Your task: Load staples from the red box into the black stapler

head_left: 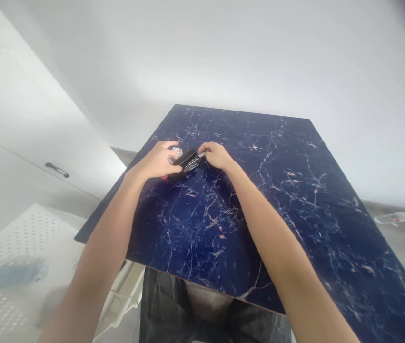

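Observation:
A black object [185, 161], long and narrow, lies at an angle on the far left part of the dark blue marbled table [205, 224]. Beside it is a slim black-and-silver item [194, 163], too small to name. My right hand [215, 155] pinches the right end of this slim item between thumb and fingers. On the other side, my left hand [159, 159] curves with fingers apart around a small white box with red marks [177, 151]. Its thumb reaches the black object's left end. Something small and red [164, 177] shows under the left hand.
A white wall [241, 57] stands behind the table, and a white cabinet with a dark handle [57, 170] is on the left. At lower left, a clear plastic bottle [9, 275] lies on a white perforated surface [27, 228]. Clear plastic [402, 218] lies beyond the right edge.

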`<state>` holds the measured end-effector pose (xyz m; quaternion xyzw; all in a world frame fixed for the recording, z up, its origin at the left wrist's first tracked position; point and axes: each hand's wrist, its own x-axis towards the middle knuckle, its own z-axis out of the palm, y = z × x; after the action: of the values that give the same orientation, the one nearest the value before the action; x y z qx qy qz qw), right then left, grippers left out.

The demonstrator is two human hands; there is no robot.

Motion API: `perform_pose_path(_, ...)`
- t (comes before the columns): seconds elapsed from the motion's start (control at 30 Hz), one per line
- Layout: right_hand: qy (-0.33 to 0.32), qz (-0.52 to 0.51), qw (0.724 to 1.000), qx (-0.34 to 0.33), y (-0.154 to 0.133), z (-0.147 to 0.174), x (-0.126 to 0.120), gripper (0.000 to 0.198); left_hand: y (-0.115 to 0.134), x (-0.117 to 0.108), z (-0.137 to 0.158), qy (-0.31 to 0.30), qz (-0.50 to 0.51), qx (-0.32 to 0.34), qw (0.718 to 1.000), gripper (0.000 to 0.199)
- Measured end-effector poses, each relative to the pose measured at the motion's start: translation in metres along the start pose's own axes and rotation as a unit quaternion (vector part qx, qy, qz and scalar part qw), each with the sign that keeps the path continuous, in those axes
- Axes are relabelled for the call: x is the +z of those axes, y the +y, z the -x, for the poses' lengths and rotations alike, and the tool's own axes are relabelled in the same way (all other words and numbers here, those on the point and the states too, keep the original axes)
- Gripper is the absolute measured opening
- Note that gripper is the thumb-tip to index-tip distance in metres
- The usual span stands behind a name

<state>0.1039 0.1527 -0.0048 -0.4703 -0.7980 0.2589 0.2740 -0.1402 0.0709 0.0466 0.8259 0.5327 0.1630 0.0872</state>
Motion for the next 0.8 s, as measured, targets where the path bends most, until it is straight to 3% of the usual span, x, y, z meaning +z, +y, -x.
perform_pose_path(0.1,-0.051,0.057,0.995,-0.065,-0.007,0.003,-0.005,0.042,0.000,0.000,-0.001,0.003,-0.006,0.006,1.000,0.017)
perform_pose_path(0.23,-0.068,0.136,0.983,-0.105,-0.008,0.005,-0.008,0.041,-0.003,0.004,-0.001,0.011,-0.002,0.015,1.000,0.018)
perform_pose_path(0.53,-0.074,0.242,0.959,-0.132,-0.015,0.011,-0.017,0.037,0.000,0.003,-0.002,-0.002,0.017,0.010,1.000,0.021)
perform_pose_path(0.8,-0.046,0.261,0.955,-0.133,-0.016,0.011,-0.019,0.039,-0.001,0.003,-0.003,-0.006,0.024,0.012,1.000,0.021)
